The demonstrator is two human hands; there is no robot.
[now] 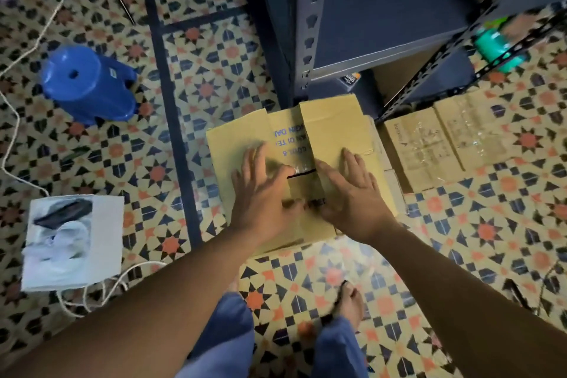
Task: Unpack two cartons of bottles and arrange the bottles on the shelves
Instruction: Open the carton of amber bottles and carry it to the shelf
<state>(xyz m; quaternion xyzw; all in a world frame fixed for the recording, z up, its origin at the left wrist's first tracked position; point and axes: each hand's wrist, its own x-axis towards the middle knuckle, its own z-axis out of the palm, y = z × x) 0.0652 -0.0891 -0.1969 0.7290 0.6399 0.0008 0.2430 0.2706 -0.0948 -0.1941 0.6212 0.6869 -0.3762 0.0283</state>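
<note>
We were at the opening step. The first carton [239,138] sat on the tiled floor, just in front of the shelf unit [383,9], its top flaps down and a dark slit showing at the seam. Our left hand [264,190] and right hand [352,193] lay flat on the flaps, one on either side of that seam. Neither grip held anything: fingers spread, fairly straight, pressing the cardboard. No bottles were out of it yet. A taped carton [429,147] waited just to its right. Next, we judged, fingertips would have to get under a flap edge at the seam and fold the flaps outward before any bottle could be lifted.
</note>
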